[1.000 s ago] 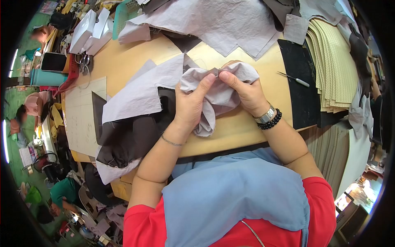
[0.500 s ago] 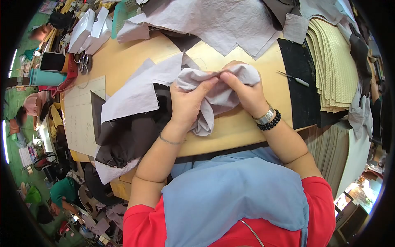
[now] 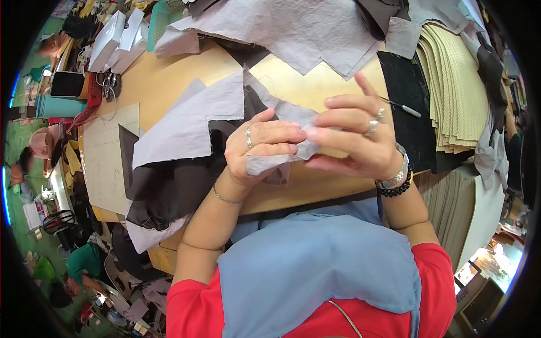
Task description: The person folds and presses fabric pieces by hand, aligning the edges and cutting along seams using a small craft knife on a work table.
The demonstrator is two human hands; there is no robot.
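Observation:
My left hand (image 3: pixel 262 143) is closed on a piece of light grey cloth (image 3: pixel 309 151), its fingers lying over the fabric and one edge hanging below them. Close to its fingertips is my right hand (image 3: pixel 358 135), with fingers stretched and spread; slightly blurred, their tips meet or nearly meet the cloth. To the left of my left hand lies a larger light grey fabric piece (image 3: pixel 186 124) with frayed edges, over dark brown fabric (image 3: pixel 163 188). Whether the held cloth joins these pieces I cannot tell.
More grey fabric (image 3: pixel 282 34) covers the back of the table (image 3: pixel 158 79). On the right, a small tool with a pale handle (image 3: pixel 411 111) rests on a black sheet (image 3: pixel 403 84), beside stacked cream textured sheets (image 3: pixel 453 84). Scissors (image 3: pixel 108 84) and white boxes (image 3: pixel 115 42) are at back left.
Both hands were pinching the bunched cloth together. Now my right hand has let go and spread its fingers to the right, while my left hand has turned its back upward over the cloth.

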